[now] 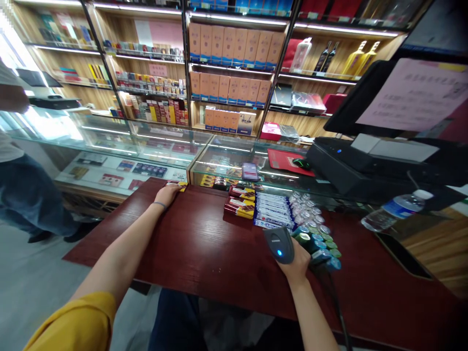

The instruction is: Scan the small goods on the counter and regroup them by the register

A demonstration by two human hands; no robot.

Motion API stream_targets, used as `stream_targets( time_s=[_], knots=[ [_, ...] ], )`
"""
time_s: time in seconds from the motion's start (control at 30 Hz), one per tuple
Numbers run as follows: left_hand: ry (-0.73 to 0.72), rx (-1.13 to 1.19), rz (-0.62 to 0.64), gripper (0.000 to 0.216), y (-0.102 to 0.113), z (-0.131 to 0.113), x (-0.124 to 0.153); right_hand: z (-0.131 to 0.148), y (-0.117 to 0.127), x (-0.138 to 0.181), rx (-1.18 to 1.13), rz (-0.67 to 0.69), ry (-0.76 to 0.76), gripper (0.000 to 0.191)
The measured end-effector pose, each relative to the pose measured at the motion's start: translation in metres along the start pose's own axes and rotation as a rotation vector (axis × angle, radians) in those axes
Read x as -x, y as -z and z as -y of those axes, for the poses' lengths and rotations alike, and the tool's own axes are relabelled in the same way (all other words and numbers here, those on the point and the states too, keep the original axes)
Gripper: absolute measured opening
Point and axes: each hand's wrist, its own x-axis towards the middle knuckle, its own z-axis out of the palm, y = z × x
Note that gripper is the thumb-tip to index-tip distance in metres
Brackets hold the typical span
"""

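Observation:
My right hand (298,263) is wrapped round the handle of a grey barcode scanner (280,243) with a blue light, held over the dark red counter (204,243). Its cable runs down off the counter's near edge. My left hand (167,194) reaches to the counter's far edge and rests on a small yellow packet (181,185), fingers closed over it. Between the hands lie stacks of red-and-yellow bars (241,200) and blue-and-white packs (272,212). Rows of small round lidded containers (314,229) lie right beside the scanner.
A glass display case (146,146) runs behind the counter, with a phone (250,171) on it. A cash register (365,161) and a water bottle (395,209) stand at the right. Another person (18,185) stands at the far left. Shelves of goods fill the back wall.

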Motion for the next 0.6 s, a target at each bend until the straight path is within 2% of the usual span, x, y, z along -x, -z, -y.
stream_targets(
  time_s=[0.2, 0.27, 0.33, 0.43, 0.6],
  knots=[
    [0.004, 0.010, 0.000, 0.037, -0.002, 0.006, 0.000, 0.001, 0.000, -0.002, 0.013, -0.008, 0.006, 0.041],
    [-0.011, 0.030, -0.045, 0.036, 0.001, 0.001, 0.002, 0.002, 0.000, -0.003, 0.018, -0.008, 0.007, 0.041],
    [-0.053, 0.067, -0.134, 0.037, 0.006, -0.015, 0.004, 0.003, 0.001, -0.004, 0.013, -0.003, -0.001, 0.041],
    [-0.181, 0.164, -0.247, 0.040, 0.013, -0.067, 0.008, 0.003, 0.001, -0.005, 0.005, -0.009, -0.008, 0.043],
    [-0.446, 0.277, -0.231, 0.040, 0.019, -0.190, 0.015, 0.006, 0.003, -0.004, 0.017, -0.002, -0.044, 0.040]
  ],
)
